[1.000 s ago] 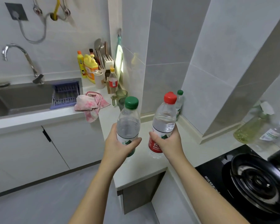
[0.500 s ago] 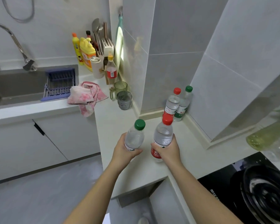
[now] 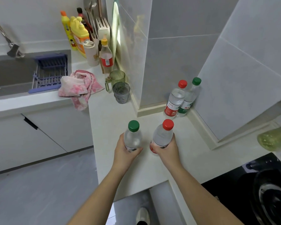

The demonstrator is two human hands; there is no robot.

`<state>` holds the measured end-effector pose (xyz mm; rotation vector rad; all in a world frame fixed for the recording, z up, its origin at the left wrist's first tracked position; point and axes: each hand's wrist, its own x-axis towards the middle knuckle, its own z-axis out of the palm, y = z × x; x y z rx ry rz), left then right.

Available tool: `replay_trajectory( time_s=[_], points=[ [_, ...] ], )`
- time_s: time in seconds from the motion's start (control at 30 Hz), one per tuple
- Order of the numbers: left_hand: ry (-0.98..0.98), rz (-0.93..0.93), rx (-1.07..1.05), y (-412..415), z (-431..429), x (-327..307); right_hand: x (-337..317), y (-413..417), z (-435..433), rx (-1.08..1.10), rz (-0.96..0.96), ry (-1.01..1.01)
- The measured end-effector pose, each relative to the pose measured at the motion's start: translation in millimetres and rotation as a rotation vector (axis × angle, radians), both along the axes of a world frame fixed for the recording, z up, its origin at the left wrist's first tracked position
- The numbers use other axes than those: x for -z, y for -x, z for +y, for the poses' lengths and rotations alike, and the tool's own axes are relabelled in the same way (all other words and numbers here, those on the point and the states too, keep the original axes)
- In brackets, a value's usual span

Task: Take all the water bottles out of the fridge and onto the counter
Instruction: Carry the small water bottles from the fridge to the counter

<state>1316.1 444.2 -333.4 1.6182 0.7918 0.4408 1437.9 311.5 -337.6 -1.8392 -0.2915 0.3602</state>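
Nearest me, below my wrists, a shoe [image 3: 142, 215] shows on the floor under the counter [image 3: 113, 120] edge. To the right of my right arm sits the black stove [image 3: 243, 179] with a dark pan [image 3: 272, 198] on it.

My left hand [image 3: 125, 153] is wrapped round the lower body of the green-cap bottle [image 3: 133, 137], thumb across the front of the label. My right hand [image 3: 167, 150] grips the red-cap bottle [image 3: 162, 137] the same way, fingers curled round its label. Both bottles are over the counter, close side by side but not touching, caps tipped slightly away from me. My hands hide their bases, so I cannot tell whether they stand on the counter.

Beyond my right hand, in the corner where the counter meets the tiled walls, the far red bottle [image 3: 175, 99] and the far green bottle [image 3: 189, 98] stand upright, touching each other, the green one nearer the wall. Far right of my grip, a pale yellow-green bottle [image 3: 272, 137] lies blurred at the frame edge.

Beyond my left hand, a grey glass [image 3: 121, 93] stands by the wall's foot with a green mug [image 3: 116, 79] just behind it. Left of those a pink towel [image 3: 79, 86] hangs over the counter edge, beside a blue rack [image 3: 49, 72] set in the sink [image 3: 10, 73].

Farthest back, by the wall, are a white tumbler [image 3: 91, 53], a red-label bottle [image 3: 106, 54], yellow bottles [image 3: 79, 34] and a knife block [image 3: 103, 28]. The tap [image 3: 8, 44] reaches over the sink at far left.
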Motion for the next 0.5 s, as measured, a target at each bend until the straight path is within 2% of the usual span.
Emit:
replay_trajectory(
  time_s=[0.2, 0.5],
  points=[
    [-0.092, 0.1, 0.083, 14, 12, 17, 25, 11, -12, 0.095, 0.019, 0.098],
    [-0.189, 0.096, 0.069, -43, 6, 20, 29, -31, 7, 0.043, -0.092, 0.101]
  ],
)
